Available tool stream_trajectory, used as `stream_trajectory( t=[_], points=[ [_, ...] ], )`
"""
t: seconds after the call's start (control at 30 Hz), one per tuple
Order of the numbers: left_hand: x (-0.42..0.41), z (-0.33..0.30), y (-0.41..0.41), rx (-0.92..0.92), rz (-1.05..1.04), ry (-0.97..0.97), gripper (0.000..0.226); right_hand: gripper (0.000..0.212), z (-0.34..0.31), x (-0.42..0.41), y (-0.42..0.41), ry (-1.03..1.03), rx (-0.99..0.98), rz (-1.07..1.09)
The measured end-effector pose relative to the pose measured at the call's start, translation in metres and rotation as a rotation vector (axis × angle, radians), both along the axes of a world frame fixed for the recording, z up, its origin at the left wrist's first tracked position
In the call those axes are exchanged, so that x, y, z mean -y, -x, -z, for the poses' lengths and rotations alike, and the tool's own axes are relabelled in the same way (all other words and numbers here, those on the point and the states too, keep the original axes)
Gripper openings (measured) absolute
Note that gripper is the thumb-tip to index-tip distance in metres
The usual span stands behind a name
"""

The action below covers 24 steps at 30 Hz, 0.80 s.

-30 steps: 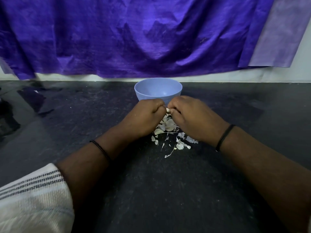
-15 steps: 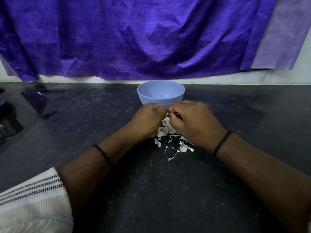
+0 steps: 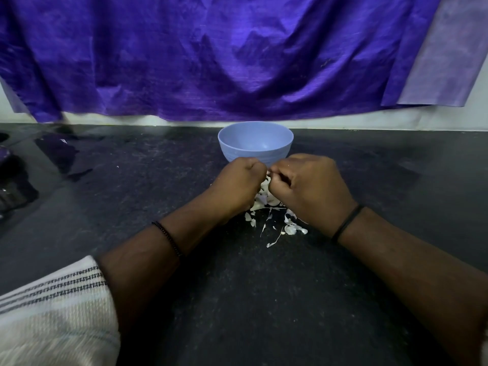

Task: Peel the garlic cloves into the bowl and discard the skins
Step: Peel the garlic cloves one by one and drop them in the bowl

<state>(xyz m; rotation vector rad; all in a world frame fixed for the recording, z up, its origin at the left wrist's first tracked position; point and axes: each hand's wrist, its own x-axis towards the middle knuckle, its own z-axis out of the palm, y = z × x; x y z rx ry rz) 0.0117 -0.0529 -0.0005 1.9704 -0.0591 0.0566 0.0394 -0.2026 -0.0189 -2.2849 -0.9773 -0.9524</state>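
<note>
A dark speckled counter [image 3: 264,299] carries a pale blue bowl [image 3: 255,143]. Just in front of the bowl, the left hand [image 3: 237,184] and right hand [image 3: 311,186] meet, fingers curled; whatever they pinch is hidden. Thin, papery white garlic skins [image 3: 274,220] lie scattered beneath the hands.

Dim lighting is prevailing; the counter [image 3: 79,180] is showing glare at 9 o'clock; edges are blurring and bending.

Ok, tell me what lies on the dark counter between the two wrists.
In the head view, a scatter of white papery garlic skins lies on the dark stone counter between left hand and right hand, below both.
</note>
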Motion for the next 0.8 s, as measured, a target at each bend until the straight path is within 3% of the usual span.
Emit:
stream_trajectory(
  t=[0.23, 0.47, 0.8],
  points=[
    [-0.004, -0.003, 0.000, -0.022, 0.043, 0.003, 0.034, 0.027, -0.003, -0.001, 0.005, -0.027, 0.015, -0.009],
    [-0.010, -0.008, 0.003, -0.044, 0.118, -0.002, 0.031, 0.030, -0.001, -0.003, 0.006, -0.141, -0.095, -0.042],
    [-0.013, -0.012, 0.002, -0.068, 0.155, -0.007, 0.033, 0.019, 0.000, -0.007, 0.011, -0.475, -0.431, -0.101]
  ],
)
